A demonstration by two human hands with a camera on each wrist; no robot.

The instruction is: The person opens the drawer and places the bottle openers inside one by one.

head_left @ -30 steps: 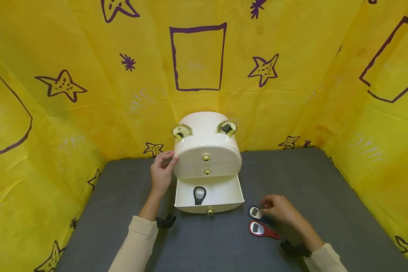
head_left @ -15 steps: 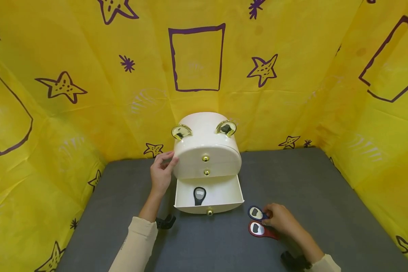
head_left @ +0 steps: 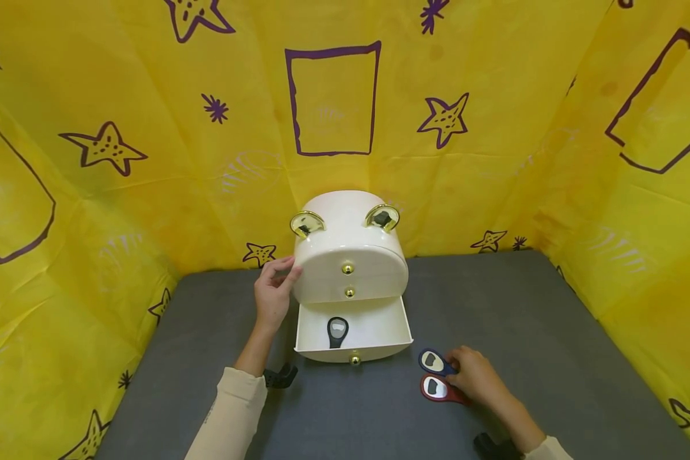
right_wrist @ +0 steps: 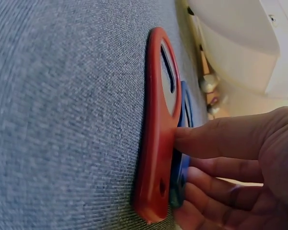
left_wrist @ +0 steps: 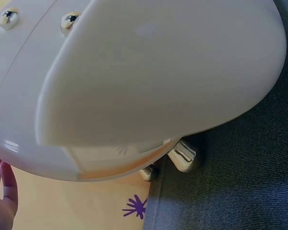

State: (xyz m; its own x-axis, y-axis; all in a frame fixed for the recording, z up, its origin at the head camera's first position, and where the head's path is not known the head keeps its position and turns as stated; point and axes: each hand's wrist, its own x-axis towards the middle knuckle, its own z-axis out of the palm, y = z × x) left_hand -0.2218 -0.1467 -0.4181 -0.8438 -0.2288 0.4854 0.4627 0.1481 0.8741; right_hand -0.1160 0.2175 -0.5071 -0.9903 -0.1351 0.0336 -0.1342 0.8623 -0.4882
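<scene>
A white drawer box [head_left: 351, 246] with gold ear shapes stands at mid-table, its bottom drawer [head_left: 379, 327] pulled out. Inside that drawer lies a black bottle opener [head_left: 337, 328]. My left hand [head_left: 272, 299] rests its fingertips and thumb against the box's left side. To the right, my right hand [head_left: 476, 375] pinches the handle of a blue bottle opener [head_left: 432, 361], thumb on the near side and fingers beyond. A red bottle opener [right_wrist: 156, 139] lies flat right beside it, the thumb at its edge in the right wrist view.
The grey tabletop [head_left: 345, 421] runs up to a yellow cloth backdrop [head_left: 207, 191] with purple drawings at the back and sides. Gold feet [left_wrist: 185, 155] hold the box up. Two gold knobs [head_left: 347, 269] mark the box's upper front.
My right hand has shifted from above the blue bottle opener down to its handle, between it and the red one, and pinches it now. The left hand stays in place.
</scene>
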